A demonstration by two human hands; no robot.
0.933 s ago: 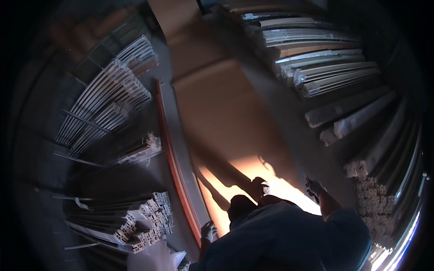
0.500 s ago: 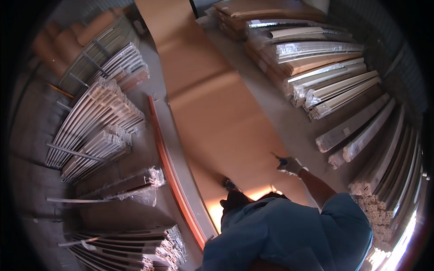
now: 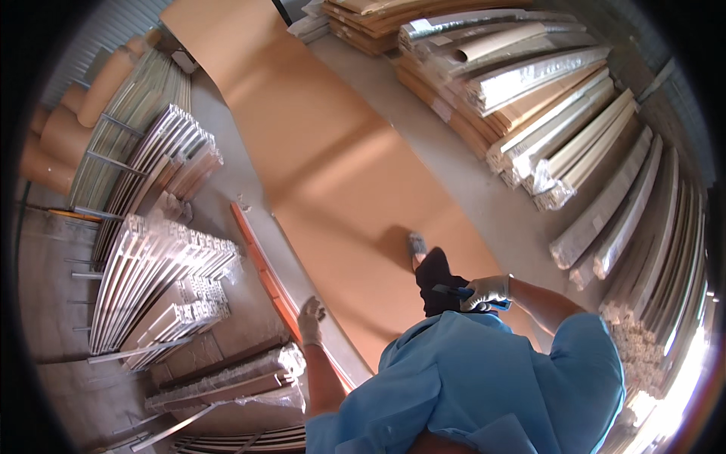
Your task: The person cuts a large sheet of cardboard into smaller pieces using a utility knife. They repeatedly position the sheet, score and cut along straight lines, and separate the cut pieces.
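Observation:
My right hand [image 3: 488,292], in a pale work glove, is closed around a blue-and-black hand tool [image 3: 454,291] in front of my waist. The tool's exact kind does not show. My left hand [image 3: 311,321], gloved too, hangs loosely with half-curled fingers, and I see nothing held in it. It appears over the strip of floor beside a long orange bar [image 3: 261,266]. A long sheet of brown cardboard [image 3: 340,178] stretches away from me across the floor. One shoe [image 3: 417,246] of mine is on it.
Racks of pale metal profiles [image 3: 162,265] stand on the left, with brown rolls [image 3: 72,140] behind them. Along the right lie wrapped bundles of long profiles [image 3: 522,83] and a cardboard tube [image 3: 499,42]. Flat cardboard stacks [image 3: 363,30] lie at the back.
My right hand has drawn in from over the sheet to my waist with the tool. My left hand has come into view. A foot has moved forward, and the view has turned.

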